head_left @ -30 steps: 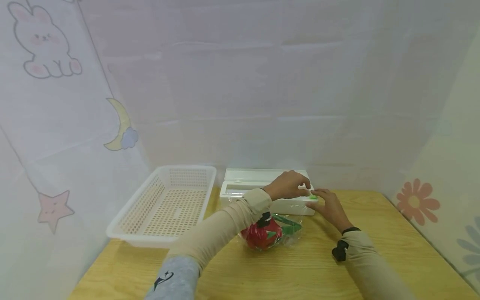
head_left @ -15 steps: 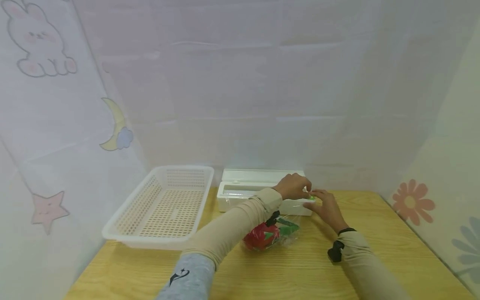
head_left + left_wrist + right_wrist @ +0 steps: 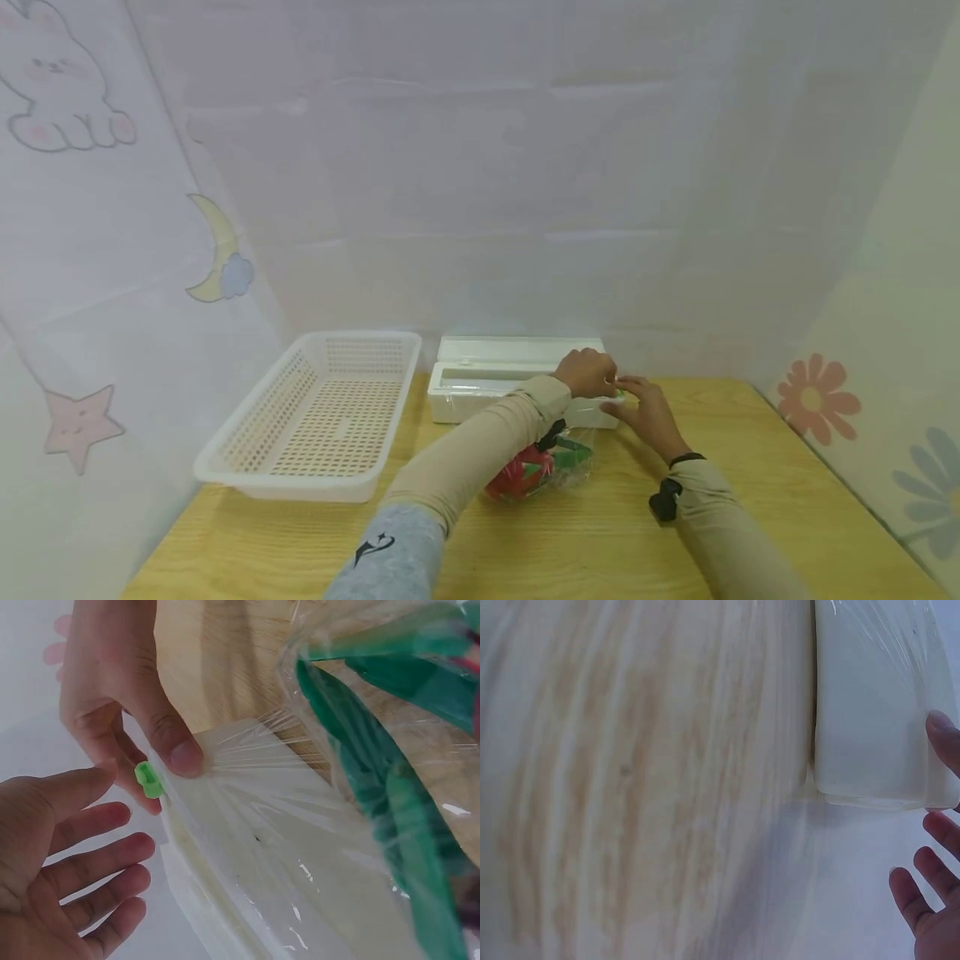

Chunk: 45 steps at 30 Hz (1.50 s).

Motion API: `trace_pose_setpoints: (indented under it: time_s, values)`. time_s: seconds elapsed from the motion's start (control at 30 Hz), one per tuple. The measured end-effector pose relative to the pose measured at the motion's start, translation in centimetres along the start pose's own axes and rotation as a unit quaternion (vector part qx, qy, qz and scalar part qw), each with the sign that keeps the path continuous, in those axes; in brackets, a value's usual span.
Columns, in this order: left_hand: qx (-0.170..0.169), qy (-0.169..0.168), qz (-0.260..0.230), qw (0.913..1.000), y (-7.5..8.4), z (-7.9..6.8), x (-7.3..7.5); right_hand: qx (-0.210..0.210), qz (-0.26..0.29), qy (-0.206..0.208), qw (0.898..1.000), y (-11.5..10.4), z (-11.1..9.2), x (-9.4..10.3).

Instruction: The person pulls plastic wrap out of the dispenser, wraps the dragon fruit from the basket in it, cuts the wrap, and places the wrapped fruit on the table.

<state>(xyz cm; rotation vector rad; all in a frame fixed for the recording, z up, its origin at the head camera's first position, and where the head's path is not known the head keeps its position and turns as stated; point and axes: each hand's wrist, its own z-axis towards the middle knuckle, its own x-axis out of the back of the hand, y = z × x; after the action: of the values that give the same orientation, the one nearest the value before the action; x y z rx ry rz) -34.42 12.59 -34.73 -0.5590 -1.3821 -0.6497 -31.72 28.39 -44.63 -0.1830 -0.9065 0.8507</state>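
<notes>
A long white cling film dispenser box (image 3: 457,406) stands at the back of the table with its lid raised. My right hand (image 3: 651,417) grips its right end, the thumb (image 3: 184,754) on the front face and fingers behind a small green slide cutter (image 3: 148,780). My left hand (image 3: 587,372) hovers at the same end, fingers (image 3: 112,859) loosely spread and holding nothing. Clear film (image 3: 277,795) stretches over the box front towards a red thing (image 3: 517,471) with long green leaf-like parts, like a dragon fruit, wrapped in film. The left sleeve partly hides it.
A white perforated plastic basket (image 3: 375,467) stands on the left side of the wooden table (image 3: 570,550). A pale hanging sheet (image 3: 480,208) rises right behind the box and basket. Printed cloth flanks both sides.
The left hand has shifted slightly right along the box, closer to the right hand. The right hand keeps its place on the box end. The view has turned a little to the right.
</notes>
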Motion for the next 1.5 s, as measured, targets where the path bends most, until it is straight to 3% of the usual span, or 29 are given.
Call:
trace_pose_setpoints:
  time_s: [0.4,0.77,1.0,1.23,1.5]
  values:
    - [0.027,-0.019,0.001,0.9995,0.5,0.1,0.6,0.007,0.007,-0.001,1.0,-0.2,0.5,-0.1]
    - [0.022,-0.013,0.017,0.9995,0.4,1.3,-1.7,-0.023,0.017,-0.013,1.0,-0.2,0.1,-0.1]
    - [0.017,-0.004,0.023,0.9996,0.5,1.5,-2.3,-0.017,0.009,-0.01,1.0,-0.1,-0.1,-0.1]
    - [0.011,-0.004,0.046,0.9989,0.5,1.9,-2.3,-0.021,-0.003,-0.011,1.0,0.1,-0.1,0.2]
    - [0.018,-0.028,0.055,0.9979,0.7,1.6,-1.8,-0.001,0.001,0.004,1.0,0.3,-0.3,-0.1]
